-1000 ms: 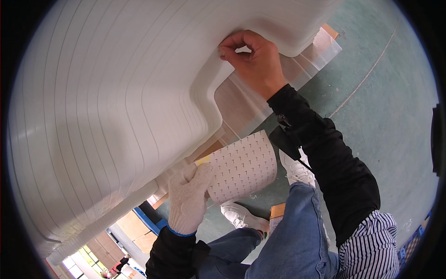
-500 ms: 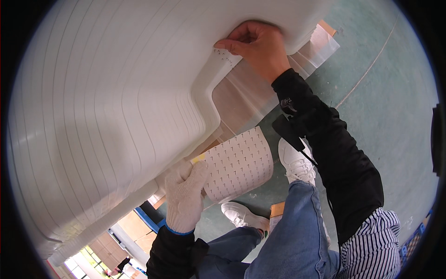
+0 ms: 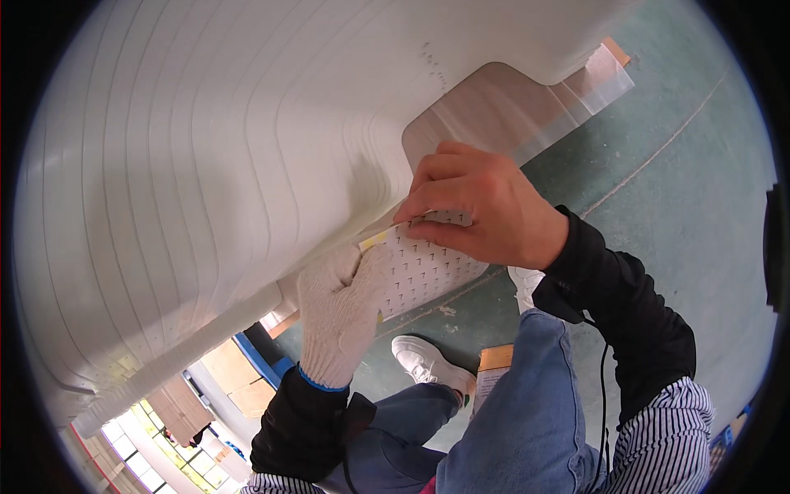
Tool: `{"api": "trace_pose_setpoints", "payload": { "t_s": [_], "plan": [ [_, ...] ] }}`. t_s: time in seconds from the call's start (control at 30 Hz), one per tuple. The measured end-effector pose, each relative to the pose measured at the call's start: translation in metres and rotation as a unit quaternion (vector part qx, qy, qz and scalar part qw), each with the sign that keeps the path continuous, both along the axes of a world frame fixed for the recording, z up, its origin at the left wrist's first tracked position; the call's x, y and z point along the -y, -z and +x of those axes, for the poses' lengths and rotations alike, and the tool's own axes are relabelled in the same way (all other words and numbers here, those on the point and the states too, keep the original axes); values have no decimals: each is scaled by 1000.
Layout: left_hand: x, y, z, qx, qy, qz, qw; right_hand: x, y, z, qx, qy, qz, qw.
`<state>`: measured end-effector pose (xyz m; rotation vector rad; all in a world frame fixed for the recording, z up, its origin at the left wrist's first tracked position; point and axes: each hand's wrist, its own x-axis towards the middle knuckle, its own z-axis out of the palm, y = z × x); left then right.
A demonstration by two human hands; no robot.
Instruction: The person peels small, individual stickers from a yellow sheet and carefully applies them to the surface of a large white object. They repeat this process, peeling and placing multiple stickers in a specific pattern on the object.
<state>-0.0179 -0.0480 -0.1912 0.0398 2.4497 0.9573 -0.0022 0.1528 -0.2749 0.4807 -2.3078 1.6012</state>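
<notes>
My left hand (image 3: 341, 309), in a white knitted glove, grips a sticker sheet (image 3: 424, 280) by its left side, thumb on top. The sheet is white with rows of small black marks and a yellowish strip at the gloved thumb. Bare, my right hand (image 3: 485, 206) pinches at the sheet's upper edge with thumb and forefinger; whether a loosened sticker is between them cannot be made out. Above both hands spreads a large white moulded shell (image 3: 230, 165) with thin curved grooves. A cluster of tiny dark marks (image 3: 434, 66) shows on it near its cut-out edge.
Clear plastic film over brown cardboard (image 3: 518, 115) lies beneath the shell's edge. The green floor (image 3: 658, 206) stretches right. Below are my legs in jeans (image 3: 514, 395) and white shoes (image 3: 424, 362), with a small box (image 3: 494, 366) between. Cardboard (image 3: 239, 370) and a blue frame (image 3: 259, 358) stand lower left.
My right hand has come down from the marked spot on the shell to the sticker sheet's upper edge. The left hand has shifted slightly up and right, still holding the sheet.
</notes>
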Motion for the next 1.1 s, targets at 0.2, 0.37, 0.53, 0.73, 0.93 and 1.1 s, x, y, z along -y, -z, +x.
{"api": "trace_pose_setpoints", "payload": {
  "t_s": [0.2,0.37,0.53,0.73,0.93,1.1],
  "plan": [
    [-1,4,1,0,-40,55,998,9,-2,8,-15,38,-34,999],
    [1,7,1,48,-77,119,989,12,0,10,-77,67,-11,995],
    [-5,-2,0,113,-136,152,972,16,0,8,-147,83,32,985],
    [-6,-5,-5,158,-203,220,941,-10,4,-19,-8,140,-178,974],
    [-3,-5,-2,161,-177,200,950,-49,36,-67,15,244,-184,952],
    [-3,-3,-3,163,-181,216,946,-41,36,-75,-33,257,-167,951]
  ]
}}
